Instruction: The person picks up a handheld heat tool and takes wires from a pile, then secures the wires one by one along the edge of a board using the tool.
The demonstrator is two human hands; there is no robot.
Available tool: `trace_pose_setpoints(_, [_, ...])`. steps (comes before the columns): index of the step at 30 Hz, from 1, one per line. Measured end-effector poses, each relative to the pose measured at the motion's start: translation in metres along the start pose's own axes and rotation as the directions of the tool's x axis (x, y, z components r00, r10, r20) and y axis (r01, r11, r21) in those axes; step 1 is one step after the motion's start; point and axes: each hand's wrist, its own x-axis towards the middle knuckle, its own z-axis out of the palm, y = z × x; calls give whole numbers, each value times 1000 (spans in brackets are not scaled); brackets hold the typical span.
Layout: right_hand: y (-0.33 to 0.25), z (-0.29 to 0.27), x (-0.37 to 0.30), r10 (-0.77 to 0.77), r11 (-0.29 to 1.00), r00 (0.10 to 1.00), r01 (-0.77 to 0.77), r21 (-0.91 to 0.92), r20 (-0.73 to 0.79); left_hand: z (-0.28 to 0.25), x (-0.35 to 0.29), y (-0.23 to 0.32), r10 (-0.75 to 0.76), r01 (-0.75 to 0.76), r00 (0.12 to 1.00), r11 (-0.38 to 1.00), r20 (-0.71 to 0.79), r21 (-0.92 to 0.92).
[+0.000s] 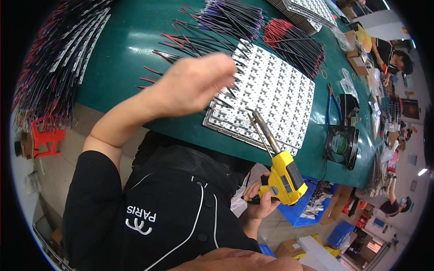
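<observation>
My right hand [261, 198] grips a yellow soldering gun [285, 180] by its handle. The gun's metal barrel points up and away, its tip over the near part of a white circuit board panel [275, 90]. Rows of small metal pads cover this panel, and more panels lie stacked under it. Above the panel's left edge is my left hand [194, 83], its fingers curled together and slightly blurred. What they pinch, if anything, is hidden. Black and red wires [181, 43] stick out from the panel's left side, some passing behind my left hand.
Bundles of wires [289, 45] lie beyond the panel on the green table [135, 27]. At left hang wired strips [68, 58]. Blue-handled pliers [332, 104] and a black fan [342, 147] sit at right. A blue bin [296, 214] stands below the edge; co-workers [391, 58] are farther right.
</observation>
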Motion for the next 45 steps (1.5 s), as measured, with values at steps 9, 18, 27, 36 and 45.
trace_pose_setpoints(9, [-2,-1,-5,6,1000,1000,-6,16,-27,24,-15,-3,122,-137,964,989,235,49])
trace_pose_setpoints(18, [1,-5,-11,39,999,999,-39,-4,-30,21,-14,2,-12,-6,969,997,247,74])
trace_pose_setpoints(27, [-2,-5,-16,74,997,997,-73,-23,28,21,-13,3,-1,-28,963,994,269,105])
trace_pose_setpoints(36, [1,-9,-20,91,996,995,-91,2,36,22,-14,6,-73,52,958,995,276,83])
trace_pose_setpoints(45, [10,-27,-22,44,998,969,-32,-52,243,25,-15,5,-39,15,973,994,226,105])
